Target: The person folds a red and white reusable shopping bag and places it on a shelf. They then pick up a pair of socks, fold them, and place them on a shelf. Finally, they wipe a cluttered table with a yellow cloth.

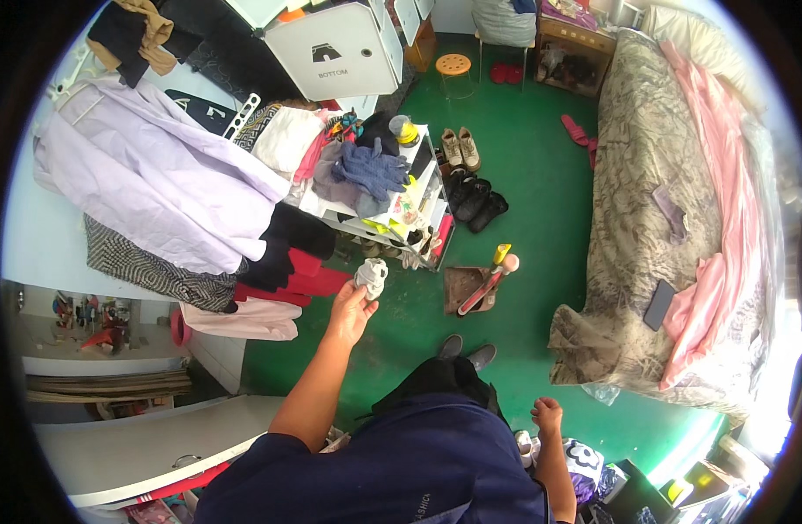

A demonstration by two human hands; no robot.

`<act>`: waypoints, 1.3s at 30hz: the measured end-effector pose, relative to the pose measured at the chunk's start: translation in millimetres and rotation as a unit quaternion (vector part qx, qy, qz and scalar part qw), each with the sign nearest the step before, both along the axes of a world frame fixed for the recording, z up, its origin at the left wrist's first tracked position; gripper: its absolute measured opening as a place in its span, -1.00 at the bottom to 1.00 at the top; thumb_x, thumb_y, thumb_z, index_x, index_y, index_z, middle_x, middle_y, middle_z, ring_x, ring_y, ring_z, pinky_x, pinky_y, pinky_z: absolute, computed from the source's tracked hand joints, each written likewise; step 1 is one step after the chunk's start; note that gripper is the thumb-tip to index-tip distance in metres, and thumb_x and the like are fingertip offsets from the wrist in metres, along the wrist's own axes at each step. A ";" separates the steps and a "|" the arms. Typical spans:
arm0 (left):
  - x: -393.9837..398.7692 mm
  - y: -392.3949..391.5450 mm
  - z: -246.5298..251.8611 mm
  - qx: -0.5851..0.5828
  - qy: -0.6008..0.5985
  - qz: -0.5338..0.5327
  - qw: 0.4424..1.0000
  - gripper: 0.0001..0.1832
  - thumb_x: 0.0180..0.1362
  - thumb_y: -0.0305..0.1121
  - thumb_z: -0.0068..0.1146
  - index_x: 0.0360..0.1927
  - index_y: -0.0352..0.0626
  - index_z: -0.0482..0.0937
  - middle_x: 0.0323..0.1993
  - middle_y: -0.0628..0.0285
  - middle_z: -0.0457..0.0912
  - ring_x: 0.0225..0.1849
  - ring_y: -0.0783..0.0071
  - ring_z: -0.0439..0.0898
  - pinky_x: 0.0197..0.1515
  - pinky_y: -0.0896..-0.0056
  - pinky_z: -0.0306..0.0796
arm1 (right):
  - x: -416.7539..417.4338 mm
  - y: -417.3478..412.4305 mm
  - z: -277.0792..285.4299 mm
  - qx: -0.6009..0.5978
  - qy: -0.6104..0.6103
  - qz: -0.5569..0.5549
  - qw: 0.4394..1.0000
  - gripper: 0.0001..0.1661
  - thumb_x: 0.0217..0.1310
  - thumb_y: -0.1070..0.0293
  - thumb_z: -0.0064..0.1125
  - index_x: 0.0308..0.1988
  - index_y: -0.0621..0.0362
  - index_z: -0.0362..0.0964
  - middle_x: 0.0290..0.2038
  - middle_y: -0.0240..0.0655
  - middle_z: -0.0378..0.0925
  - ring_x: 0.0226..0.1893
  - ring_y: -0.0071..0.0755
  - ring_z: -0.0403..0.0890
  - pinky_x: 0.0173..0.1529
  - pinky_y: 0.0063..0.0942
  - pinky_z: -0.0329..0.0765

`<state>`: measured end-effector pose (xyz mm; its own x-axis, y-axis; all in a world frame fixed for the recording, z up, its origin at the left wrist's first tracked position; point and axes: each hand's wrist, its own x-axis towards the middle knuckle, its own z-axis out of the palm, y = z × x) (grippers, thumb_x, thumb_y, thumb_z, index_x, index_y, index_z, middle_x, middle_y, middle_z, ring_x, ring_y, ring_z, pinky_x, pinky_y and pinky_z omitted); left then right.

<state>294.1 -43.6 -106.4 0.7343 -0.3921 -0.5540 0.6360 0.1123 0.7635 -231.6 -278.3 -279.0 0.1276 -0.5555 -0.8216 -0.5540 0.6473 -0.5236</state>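
Observation:
My left hand (356, 314) reaches forward and grips a small whitish bundle (372, 278). Its surface looks folded like cloth, but whether it is fabric or a small shoe is hard to settle. Just beyond it stands a shoe rack (433, 216) with shoes on its lower shelves and clothes piled on top. A blue-grey knitted glove (371, 169) lies on that pile. Low at my right side hangs my right hand (547, 414), its fingers curled in and nothing visible in them.
A dustpan (460, 288) with a brush (482, 291) sits on the green floor ahead of my feet. Black shoes (469, 200) and beige high-top shoes (460, 149) stand by the rack. Hanging clothes (165, 170) fill the left; a bed (627, 196) holding a phone (659, 305) runs along the right.

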 end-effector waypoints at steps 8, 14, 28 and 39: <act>5.6 2.8 -8.6 -0.012 0.006 0.005 1.000 -0.83 0.48 -0.29 0.12 0.06 0.00 0.47 -0.03 0.33 0.63 -0.05 0.45 0.60 0.00 0.31 0.46 | 0.3 -0.5 0.1 0.001 -0.001 -0.019 1.000 -0.73 0.32 0.36 0.32 -0.03 0.20 0.55 -0.30 -0.35 0.66 -0.44 -0.44 0.67 -0.44 -0.50 0.54; 19.5 0.4 -12.3 0.000 -0.013 0.028 1.000 -0.81 0.46 -0.34 0.15 0.08 0.01 0.49 -0.05 0.35 0.65 -0.08 0.50 0.61 -0.04 0.34 0.48 | 0.8 -0.6 -1.9 -0.002 0.001 -0.026 1.000 -0.71 0.32 0.37 0.32 -0.01 0.21 0.55 -0.30 -0.34 0.65 -0.45 -0.42 0.66 -0.46 -0.50 0.53; 75.3 -12.4 -9.4 0.137 -0.096 -0.038 0.985 -0.82 0.35 -0.46 0.20 -0.02 0.01 0.57 -0.14 0.41 0.68 -0.18 0.57 0.62 -0.12 0.38 0.51 | -12.2 1.8 -1.3 -0.004 -0.020 -0.050 0.999 -0.70 0.29 0.41 0.30 -0.01 0.28 0.54 -0.35 -0.30 0.64 -0.49 -0.39 0.66 -0.54 -0.52 0.49; 86.2 23.6 -86.1 0.160 -0.003 0.006 0.987 -0.83 0.34 -0.47 0.21 -0.06 -0.02 0.52 -0.24 0.34 0.65 -0.34 0.54 0.59 -0.23 0.38 0.55 | -19.9 30.4 12.8 -0.020 0.002 -0.093 0.995 -0.74 0.30 0.40 0.30 -0.05 0.25 0.55 -0.39 -0.33 0.62 -0.52 -0.40 0.65 -0.56 -0.54 0.48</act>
<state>380.3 -20.0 -192.5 0.7410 -0.1887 -0.6444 0.6320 -0.1285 0.7643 -251.5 -247.9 -266.2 0.0163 -0.6012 -0.7990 -0.4290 0.7176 -0.5487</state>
